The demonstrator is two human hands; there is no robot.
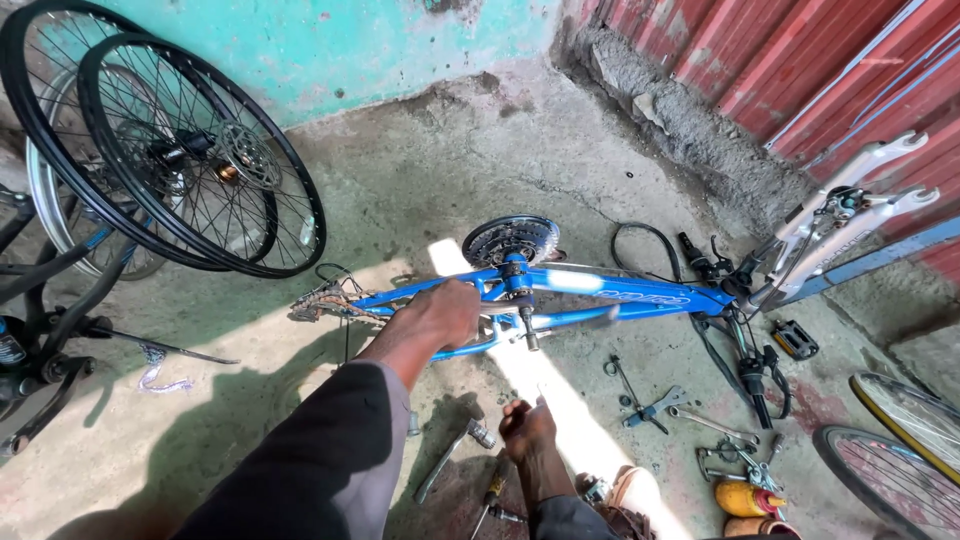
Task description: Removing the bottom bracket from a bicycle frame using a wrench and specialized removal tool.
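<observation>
Nearest me, the right hand (527, 428) hovers low over the concrete floor (430, 180) among scattered tools, fingers bunched — whether it grips anything I cannot tell. Further out, the left hand (440, 312) clasps the blue bicycle frame (600, 290) lying on its side — two wheels (190, 150) lean against the far wall.

two black spoked wheels (190, 150) lean on turquoise wall (330, 40), far left of white fork (850, 200) | black pedal (795, 340) just below fork | wrenches (680, 410) lower left | yellow can (745, 497) below | red corrugated sheet (800, 60) behind
</observation>
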